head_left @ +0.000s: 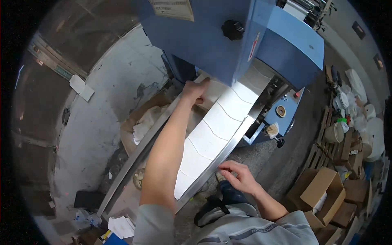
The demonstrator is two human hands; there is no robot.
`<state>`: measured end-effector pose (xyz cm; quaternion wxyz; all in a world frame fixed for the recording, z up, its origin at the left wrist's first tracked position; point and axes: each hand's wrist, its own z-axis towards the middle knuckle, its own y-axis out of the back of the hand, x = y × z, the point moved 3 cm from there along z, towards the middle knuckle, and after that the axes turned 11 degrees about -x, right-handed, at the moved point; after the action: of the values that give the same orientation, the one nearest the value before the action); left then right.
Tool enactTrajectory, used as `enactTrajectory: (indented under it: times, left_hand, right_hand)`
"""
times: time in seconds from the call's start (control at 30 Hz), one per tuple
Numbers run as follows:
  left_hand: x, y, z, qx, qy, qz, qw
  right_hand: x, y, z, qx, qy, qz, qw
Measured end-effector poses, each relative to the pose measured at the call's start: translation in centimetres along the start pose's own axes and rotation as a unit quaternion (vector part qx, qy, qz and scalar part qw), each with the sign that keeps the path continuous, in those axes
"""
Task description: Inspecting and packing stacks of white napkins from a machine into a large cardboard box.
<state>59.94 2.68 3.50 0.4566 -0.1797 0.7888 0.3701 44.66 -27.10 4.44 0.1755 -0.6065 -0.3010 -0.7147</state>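
A row of overlapping white paper pieces (220, 122) with wavy edges lies along a slanted conveyor, running under the blue machine (200, 41). My left hand (196, 90) reaches across to the conveyor's far side, beside the machine's lower edge. Its fingers are closed at the edge of a pale paper piece (214, 93), and the fingertips are partly hidden. My right hand (238, 175) hovers by the near metal rail (216, 163), fingers loosely bent and thumb apart from the index finger, with nothing visible in it.
A black knob (232, 30) sticks out of the machine. Beneath the conveyor's far rail (134, 157) is a box of paper scraps (149, 120). On a blue side table lies a tape roll (281, 111). Open cardboard boxes (322, 194) and buckets (335, 132) crowd the right.
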Motion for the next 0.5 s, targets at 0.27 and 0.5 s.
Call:
enactTrajectory:
  times: [0.27,0.5]
  left_hand:
    - [-0.5,-0.4,1.6,0.052,0.033,0.061,0.996]
    - [-0.1,-1.1,1.3,0.060,0.035,0.019,0.997]
  right_hand:
    - [-0.4,-0.6,0.6,0.013,0.047,-0.009,0.999]
    - [-0.6,-0.2,0.1,0.006,0.038,-0.004,0.999]
